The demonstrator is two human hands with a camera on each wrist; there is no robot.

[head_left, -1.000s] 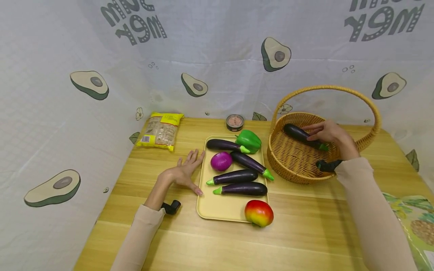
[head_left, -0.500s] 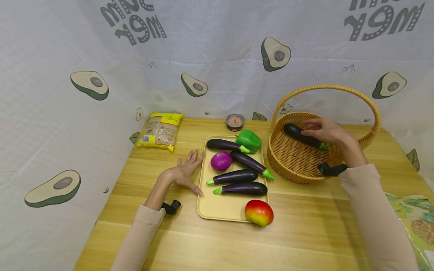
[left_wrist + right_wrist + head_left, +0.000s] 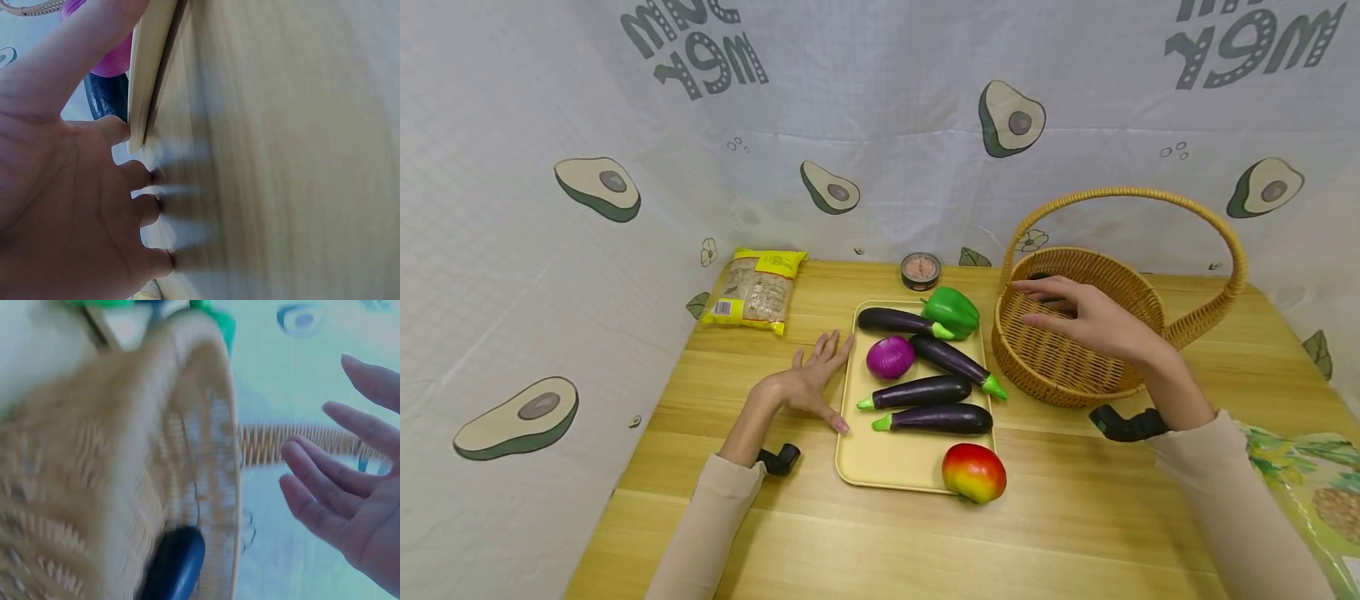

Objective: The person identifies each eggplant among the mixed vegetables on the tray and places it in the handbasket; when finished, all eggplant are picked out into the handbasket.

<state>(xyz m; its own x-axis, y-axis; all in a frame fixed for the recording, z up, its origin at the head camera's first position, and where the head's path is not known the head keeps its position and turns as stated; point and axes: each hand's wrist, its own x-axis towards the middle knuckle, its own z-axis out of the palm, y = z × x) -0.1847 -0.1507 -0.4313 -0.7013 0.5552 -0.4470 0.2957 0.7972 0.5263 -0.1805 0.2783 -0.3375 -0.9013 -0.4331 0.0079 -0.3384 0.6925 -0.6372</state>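
My right hand (image 3: 1093, 321) is over the wicker basket (image 3: 1045, 375), fingers extended and holding nothing. In the right wrist view an eggplant (image 3: 178, 565) lies inside the basket, apart from the fingers; in the head view the hand hides most of it. My left hand (image 3: 805, 385) is spread at the left edge of the yellow tray (image 3: 880, 467), its thumb and index finger at the rim and the other fingertips on the table. On the tray lie several eggplants (image 3: 932, 418), a purple onion (image 3: 891, 357), a green bell pepper (image 3: 953, 312) and a red-yellow mango (image 3: 973, 472) on the corner.
The basket's tall handle (image 3: 1120, 192) arches above it. A yellow clear-windowed packet (image 3: 756, 290) lies at the back left, and a small round tin (image 3: 921, 271) stands behind the tray. A printed bag (image 3: 1311, 492) is at the right edge. A patterned curtain (image 3: 895, 125) hangs behind the table.
My right hand has lifted away from the eggplant in the basket and moved left toward the tray side. The left hand and the tray have stayed in place.
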